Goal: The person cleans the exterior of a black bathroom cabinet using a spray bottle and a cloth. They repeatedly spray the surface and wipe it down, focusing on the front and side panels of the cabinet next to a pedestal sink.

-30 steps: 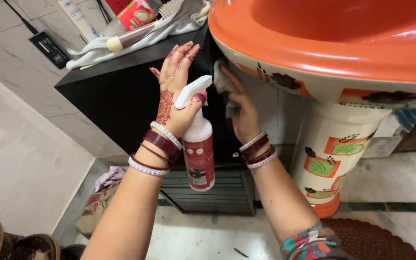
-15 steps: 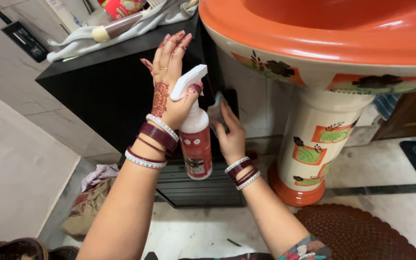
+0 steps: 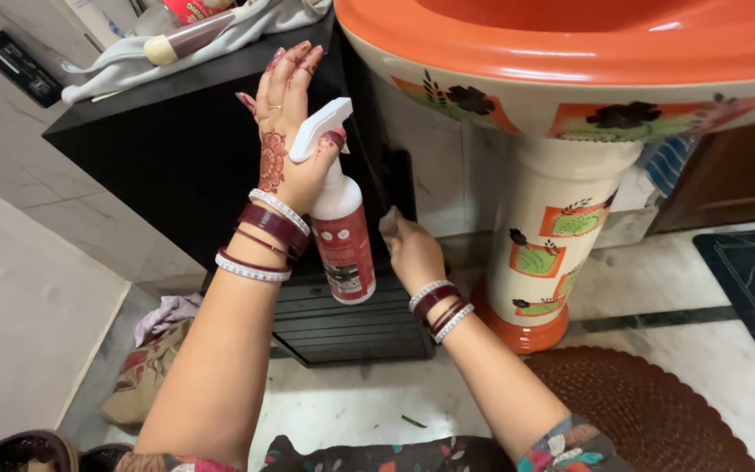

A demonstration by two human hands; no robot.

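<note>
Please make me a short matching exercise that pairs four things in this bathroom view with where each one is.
Things:
1. spray bottle
2. small cloth
3. brown round mat
4. hairbrush

Places:
A. on the floor in front of the basin pedestal
B. on top of the black cabinet
C. in the left hand
D. in the right hand

Pairs: 1-C, 2-D, 3-A, 4-B

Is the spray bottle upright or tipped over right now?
Upright. The spray bottle hangs from the left hand with its white trigger head on top and its base pointing down, in front of the black cabinet.
</note>
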